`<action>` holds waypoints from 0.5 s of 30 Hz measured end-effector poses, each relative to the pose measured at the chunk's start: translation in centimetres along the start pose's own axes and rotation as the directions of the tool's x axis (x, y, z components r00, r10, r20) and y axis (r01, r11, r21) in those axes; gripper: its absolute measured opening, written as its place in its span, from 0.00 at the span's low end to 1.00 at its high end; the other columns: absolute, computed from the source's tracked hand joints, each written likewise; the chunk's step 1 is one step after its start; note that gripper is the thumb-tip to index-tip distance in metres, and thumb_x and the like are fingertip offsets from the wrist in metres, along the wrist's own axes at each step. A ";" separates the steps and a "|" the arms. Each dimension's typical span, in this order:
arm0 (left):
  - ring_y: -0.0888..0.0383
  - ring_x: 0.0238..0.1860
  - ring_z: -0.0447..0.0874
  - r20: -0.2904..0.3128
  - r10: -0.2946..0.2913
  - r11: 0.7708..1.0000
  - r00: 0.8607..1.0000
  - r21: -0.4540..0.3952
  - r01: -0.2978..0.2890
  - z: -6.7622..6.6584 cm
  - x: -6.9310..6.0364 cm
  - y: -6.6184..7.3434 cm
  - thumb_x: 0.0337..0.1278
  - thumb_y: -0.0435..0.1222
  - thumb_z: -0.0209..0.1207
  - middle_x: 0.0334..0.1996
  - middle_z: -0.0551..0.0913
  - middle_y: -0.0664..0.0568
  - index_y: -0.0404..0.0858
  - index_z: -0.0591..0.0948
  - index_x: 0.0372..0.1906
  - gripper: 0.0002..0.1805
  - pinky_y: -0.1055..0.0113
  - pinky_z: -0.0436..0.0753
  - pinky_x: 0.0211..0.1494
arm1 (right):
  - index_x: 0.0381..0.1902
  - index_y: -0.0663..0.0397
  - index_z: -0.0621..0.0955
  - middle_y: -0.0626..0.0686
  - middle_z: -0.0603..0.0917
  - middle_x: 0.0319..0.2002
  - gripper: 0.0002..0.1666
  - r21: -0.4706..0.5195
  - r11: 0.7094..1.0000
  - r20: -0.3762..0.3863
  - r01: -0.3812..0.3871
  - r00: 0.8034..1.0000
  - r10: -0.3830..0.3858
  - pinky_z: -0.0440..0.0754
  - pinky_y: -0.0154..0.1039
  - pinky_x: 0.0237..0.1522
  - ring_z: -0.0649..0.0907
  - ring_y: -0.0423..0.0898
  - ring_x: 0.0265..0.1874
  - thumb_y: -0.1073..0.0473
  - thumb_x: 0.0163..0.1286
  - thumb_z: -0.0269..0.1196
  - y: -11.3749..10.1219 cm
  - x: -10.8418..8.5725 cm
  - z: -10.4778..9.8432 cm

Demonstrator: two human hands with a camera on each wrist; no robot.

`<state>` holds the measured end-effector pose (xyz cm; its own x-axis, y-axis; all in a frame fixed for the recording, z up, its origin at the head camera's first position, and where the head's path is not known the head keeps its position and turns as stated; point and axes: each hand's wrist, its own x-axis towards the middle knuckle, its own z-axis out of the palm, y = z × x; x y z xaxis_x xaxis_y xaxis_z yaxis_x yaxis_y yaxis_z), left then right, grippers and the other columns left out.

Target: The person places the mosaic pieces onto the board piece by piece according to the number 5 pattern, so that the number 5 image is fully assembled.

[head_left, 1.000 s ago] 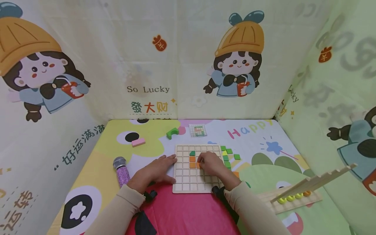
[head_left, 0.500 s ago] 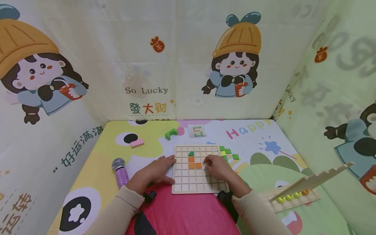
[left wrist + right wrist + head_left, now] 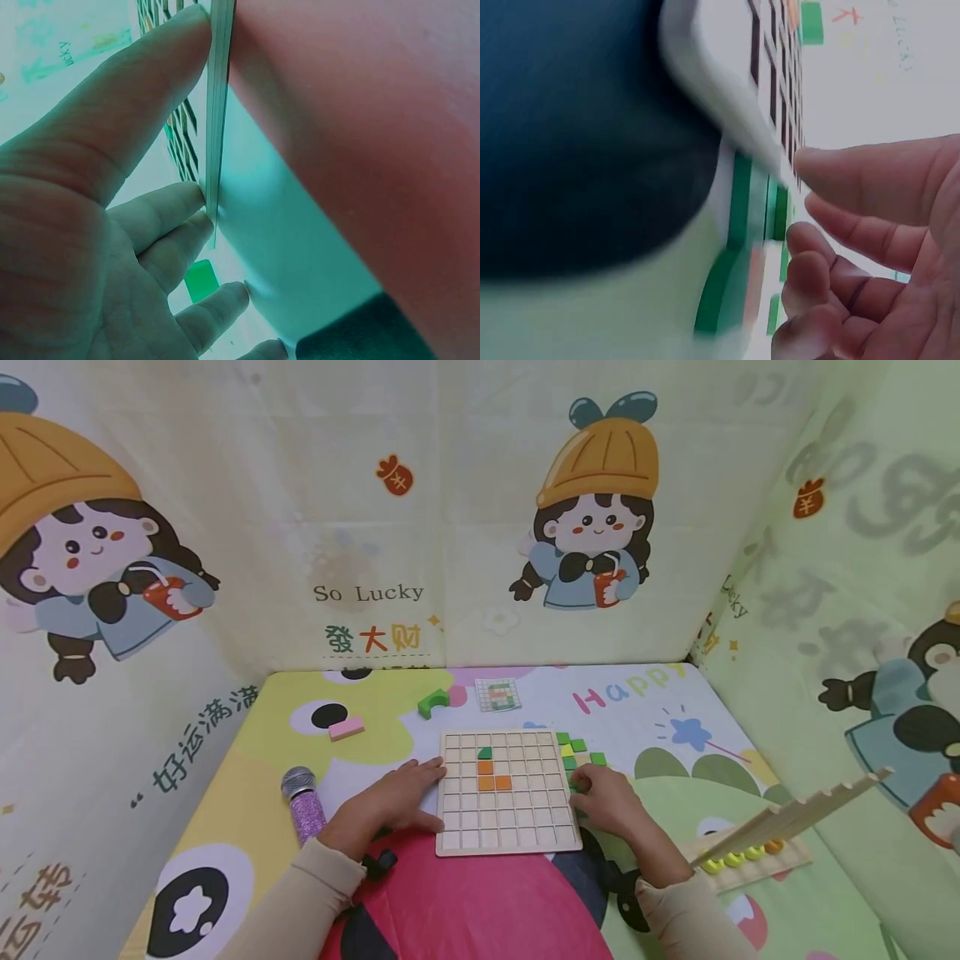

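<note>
A wooden grid board lies flat on the table, holding one green piece with a curved edge and several orange square tiles. My left hand touches the board's left edge, fingers and thumb extended, as the left wrist view also shows. Just off the board's right edge is my right hand, over a group of loose tiles. Its fingers are loosely bent, and the right wrist view shows a gap between thumb and fingers with nothing held. Green tiles and a yellow tile lie close by; the hand hides others.
A patterned grid card lies behind the board. Farther left are a green arch block, a pink block and a glittery microphone. A wooden rack with yellow and orange beads stands at right.
My right hand has left the orange tile on the board and moved right, to the loose tiles beside it. My left hand has stayed at the board's left edge.
</note>
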<state>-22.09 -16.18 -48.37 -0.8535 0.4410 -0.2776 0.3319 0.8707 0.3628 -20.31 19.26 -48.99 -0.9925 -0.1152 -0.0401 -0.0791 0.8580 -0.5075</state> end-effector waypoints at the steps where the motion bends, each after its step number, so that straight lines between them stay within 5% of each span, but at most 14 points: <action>1: 0.33 0.79 0.57 -0.002 -0.002 1.000 1.000 0.002 0.002 0.0 0.0 0.0 0.48 0.53 0.77 0.81 0.63 0.49 0.41 0.68 0.78 0.53 0.41 0.64 0.79 | 0.47 0.59 0.85 0.52 0.84 0.36 0.14 -0.013 1.000 0.000 -0.017 1.000 0.017 0.79 0.44 0.34 0.79 0.47 0.33 0.63 0.63 0.70 0.3 -0.1 -0.1; 15: 0.35 0.80 0.57 -0.007 -0.016 1.000 1.000 -0.009 0.016 0.2 0.1 -0.1 0.47 0.53 0.78 0.81 0.63 0.50 0.43 0.68 0.78 0.53 0.41 0.65 0.78 | 0.48 0.62 0.86 0.57 0.86 0.41 0.16 -0.119 0.988 0.046 -0.098 0.993 0.105 0.84 0.52 0.42 0.82 0.51 0.38 0.59 0.65 0.71 1.8 -0.9 -1.4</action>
<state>-22.09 -16.16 -48.59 -0.8615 0.4257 -0.2768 0.3148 0.8755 0.3666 -19.72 21.62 -48.69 -0.9900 -0.0480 -0.1329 0.0085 0.9185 -0.3953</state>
